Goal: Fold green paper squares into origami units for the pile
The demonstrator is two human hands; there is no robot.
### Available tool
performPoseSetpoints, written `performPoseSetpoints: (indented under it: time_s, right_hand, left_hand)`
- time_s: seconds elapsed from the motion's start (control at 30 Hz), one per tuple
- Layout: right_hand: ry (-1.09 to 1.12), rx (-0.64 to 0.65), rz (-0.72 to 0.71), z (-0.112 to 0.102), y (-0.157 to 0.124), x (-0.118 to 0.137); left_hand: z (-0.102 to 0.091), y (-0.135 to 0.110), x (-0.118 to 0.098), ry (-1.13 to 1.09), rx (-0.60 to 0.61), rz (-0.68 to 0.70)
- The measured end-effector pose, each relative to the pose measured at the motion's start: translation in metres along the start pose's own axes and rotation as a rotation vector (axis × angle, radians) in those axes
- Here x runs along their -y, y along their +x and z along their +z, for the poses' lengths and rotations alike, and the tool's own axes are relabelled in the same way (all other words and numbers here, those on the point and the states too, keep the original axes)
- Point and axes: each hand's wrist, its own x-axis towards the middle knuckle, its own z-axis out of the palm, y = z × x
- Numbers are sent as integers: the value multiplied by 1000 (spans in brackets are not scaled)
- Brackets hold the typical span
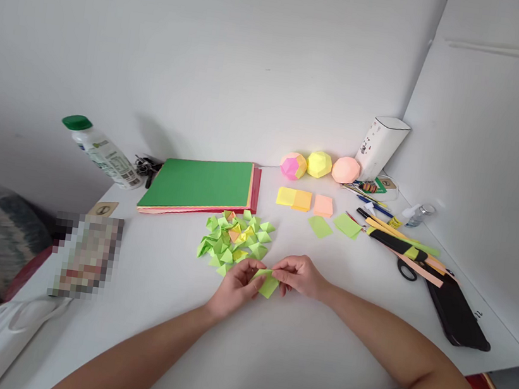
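Note:
Both my hands meet over the white table (267, 355), pinching a small light-green paper piece (267, 282). My left hand (236, 286) grips its left side with curled fingers. My right hand (299, 276) pinches its upper right edge. Just behind them lies a pile of folded green and yellow paper units (233, 241).
A stack of coloured paper sheets with green on top (201, 185) lies at the back. Three paper balls (319, 165), sticky-note pads (304, 201), loose green notes (334, 225), pens and scissors (400, 251), a black case (457, 313), a bottle (102, 151) and a white device (381, 145) surround the spot.

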Motion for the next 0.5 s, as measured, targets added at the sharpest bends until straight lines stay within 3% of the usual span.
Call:
performPoseSetpoints:
  time_s: [0.5]
  right_hand:
    - [-56,11,-4,0,0,0]
  left_hand:
    - [0,1,-2,31,-6,-59]
